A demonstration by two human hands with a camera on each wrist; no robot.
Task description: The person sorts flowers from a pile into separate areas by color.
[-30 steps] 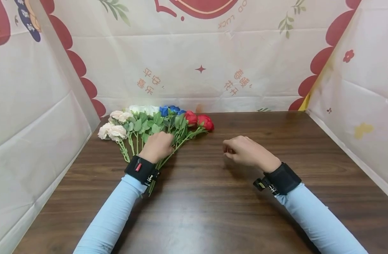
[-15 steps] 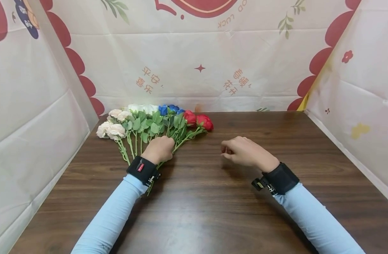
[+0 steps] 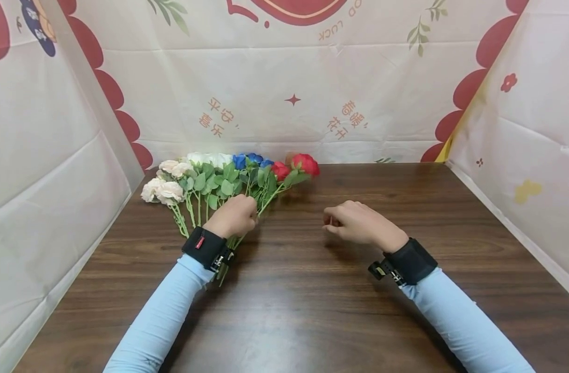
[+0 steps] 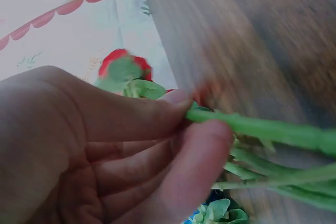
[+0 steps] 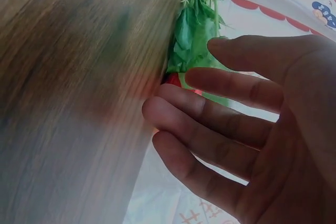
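My left hand (image 3: 233,216) pinches the green stem (image 4: 262,129) of a red artificial flower (image 3: 305,164) between thumb and forefinger. Its bloom stands a little above the table's far edge. In the left wrist view other stems (image 4: 294,190) lie below the pinched one, outside the grip. A second red flower (image 3: 280,170) rests at the right side of the bunch, beside blue flowers (image 3: 247,160), white flowers (image 3: 209,159) and cream flowers (image 3: 170,191). To the right, my right hand (image 3: 359,221) hovers low over the table, fingers loosely bent and holding nothing.
The dark wooden table (image 3: 284,311) reaches back to a printed white curtain (image 3: 293,77). Similar cloth walls stand at the left (image 3: 56,181) and right (image 3: 522,129). Green leaves (image 3: 214,181) fill the middle of the bunch.
One red bloom has risen and shifted slightly right, away from the other red flower, as my left hand tilts its stem. My right hand has hardly moved.
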